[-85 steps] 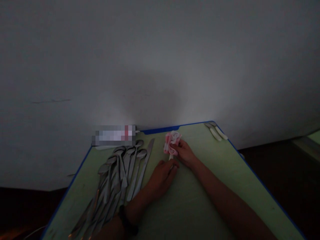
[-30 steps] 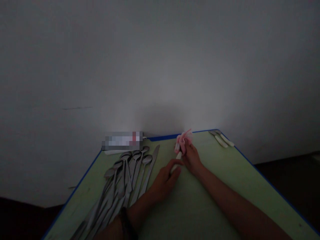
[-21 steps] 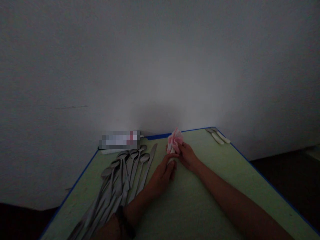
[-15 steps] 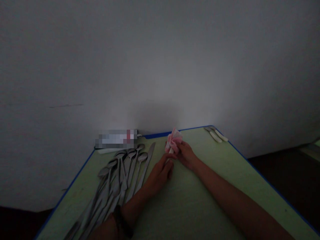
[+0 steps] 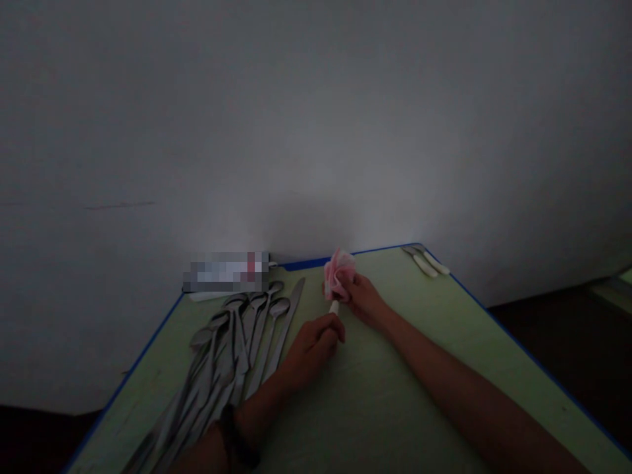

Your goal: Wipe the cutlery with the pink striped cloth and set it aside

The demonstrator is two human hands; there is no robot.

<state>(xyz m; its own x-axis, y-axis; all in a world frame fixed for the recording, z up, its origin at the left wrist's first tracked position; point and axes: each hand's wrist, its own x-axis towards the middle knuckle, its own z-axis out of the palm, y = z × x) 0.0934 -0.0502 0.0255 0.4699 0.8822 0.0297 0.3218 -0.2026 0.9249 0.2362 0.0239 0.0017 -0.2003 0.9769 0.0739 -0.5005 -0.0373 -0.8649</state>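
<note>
Spoons (image 5: 201, 338) lie in a messy heap with other metal pieces on the left side of the green table (image 5: 385, 408), most of their round ends pointing to the far side. At the far left, just past the heap, is a blurred-out thing (image 5: 226, 271) with a white edge under it. A shiny knife (image 5: 290, 313) lies along the right side of the heap. The left hand (image 5: 316, 339), with a dark band (image 5: 236, 438) on its wrist, has its fingers curled tight around a pale handle (image 5: 335, 307) in the middle of the table. The handle's far end is hidden by a pink and white cloth (image 5: 337, 268). The right hand (image 5: 364, 299) has its fingers pinched on that bunched-up cloth. At the far right corner, two pieces with white handles (image 5: 438, 264) lie side by side.
</note>
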